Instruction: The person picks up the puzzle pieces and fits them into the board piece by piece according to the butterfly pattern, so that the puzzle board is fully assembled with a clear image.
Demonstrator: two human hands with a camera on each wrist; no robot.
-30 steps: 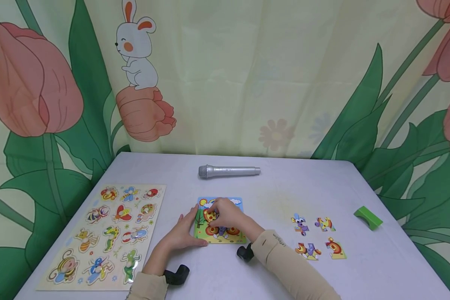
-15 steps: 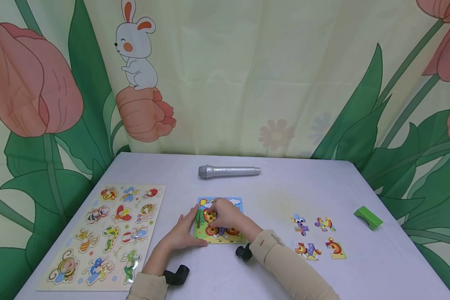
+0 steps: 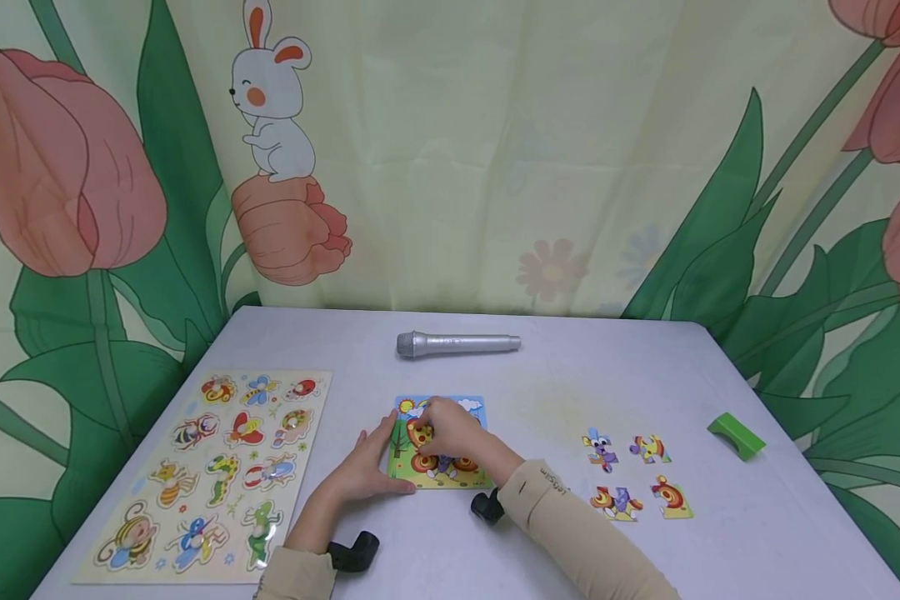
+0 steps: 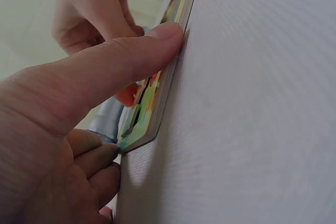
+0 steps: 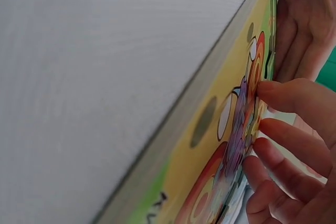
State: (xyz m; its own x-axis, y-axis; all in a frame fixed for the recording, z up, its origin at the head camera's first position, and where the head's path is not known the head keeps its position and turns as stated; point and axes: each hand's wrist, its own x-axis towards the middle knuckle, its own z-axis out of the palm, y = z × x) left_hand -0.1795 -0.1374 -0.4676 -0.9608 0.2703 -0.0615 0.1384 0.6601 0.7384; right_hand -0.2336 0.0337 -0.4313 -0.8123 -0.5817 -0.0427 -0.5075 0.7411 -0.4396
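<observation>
A small square puzzle board (image 3: 477, 478) with a bright cartoon picture lies on the table in front of me. My left hand (image 3: 363, 468) holds its near left corner: the thumb (image 4: 157, 43) lies against the front edge, the fingers against the left side. Over the board's left half, my right hand (image 3: 456, 429) pinches a puzzle piece (image 3: 421, 436) with thumb and fingertips, and partly covers it. In the right wrist view the fingertips (image 5: 266, 124) are right at the picture surface. A gap and raised edge show along a piece (image 4: 139, 109) in the left wrist view.
Several loose puzzle pieces (image 3: 617, 503) lie to the right, with a green arch-shaped block (image 3: 737, 436) beyond them. A silver toy microphone (image 3: 461, 343) lies behind the board. A large board with insect pictures (image 3: 232, 500) covers the table's left side.
My right hand and sleeve have shifted very slightly to the left over the board. The left hand and the board keep their places.
</observation>
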